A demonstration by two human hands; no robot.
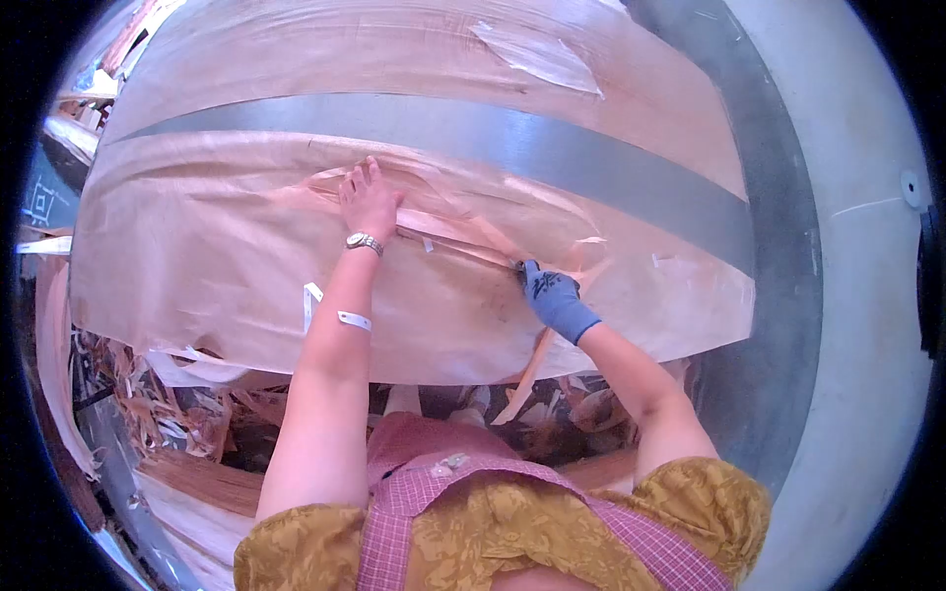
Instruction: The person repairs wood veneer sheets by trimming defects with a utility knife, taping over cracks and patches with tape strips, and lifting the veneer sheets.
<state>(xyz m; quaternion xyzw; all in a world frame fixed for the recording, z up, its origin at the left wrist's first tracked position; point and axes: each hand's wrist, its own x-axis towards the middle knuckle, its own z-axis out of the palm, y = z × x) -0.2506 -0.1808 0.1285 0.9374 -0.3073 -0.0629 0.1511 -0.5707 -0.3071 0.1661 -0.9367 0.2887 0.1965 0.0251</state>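
Note:
A wide, thin sheet of wood veneer (217, 246) lies in front of me, wrinkled and split along its middle. My left hand (370, 202), bare with a watch (365, 242) at the wrist, rests on it with fingers spread by the split. To its right, my right hand (554, 295) wears a blue-grey glove and is closed at the end of the split's edge. What the gloved fingers grip is hidden. Below that hand, a narrow veneer strip (532, 369) hangs over the sheet's near edge.
Beyond a smooth grey band (522, 128) lies another veneer sheet (394, 59) with a loose pale piece (540, 59) on it. Torn veneer scraps (148, 404) pile up below the near edge at left. A grey surface (778, 246) curves along the right.

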